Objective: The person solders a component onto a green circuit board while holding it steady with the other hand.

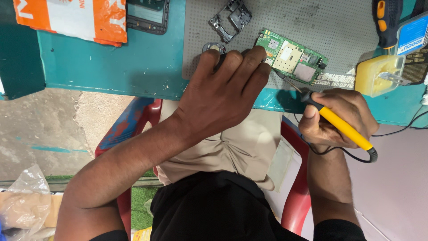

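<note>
The small green rectangular circuit board [292, 56] lies tilted on the grey perforated anti-slip mat [312, 22], near the mat's front edge on the teal worktable [111, 62]. Its face carries a pale cream square patch in the middle, a dull silver shield toward its right end and a scatter of tiny parts; the finer components are too small to make out.

The left hand [223, 93] reaches across from the lower left, its fingers curled down with the fingertips [258, 56] pressing on the board's left end, pinning it to the mat and hiding that corner. Under the same fingers something dark shows, but what it is cannot be told.

The right hand [341, 118] is clenched around the yellow-handled soldering iron with a black collar [339, 125], held like a pen; its thin metal tip slants up to the board's lower edge, and whether it touches is hard to judge. A black cord [401, 129] leaves the handle's end and runs off the right edge.

Behind the fingers lie a small round grey metal part [211, 46], partly covered by them, and a black plastic frame piece [232, 18]. A yellowish translucent tub [379, 73] stands at the right. At the top edge a dark phone housing [147, 15] and an orange and white plastic bag [76, 18] are cut off
</note>
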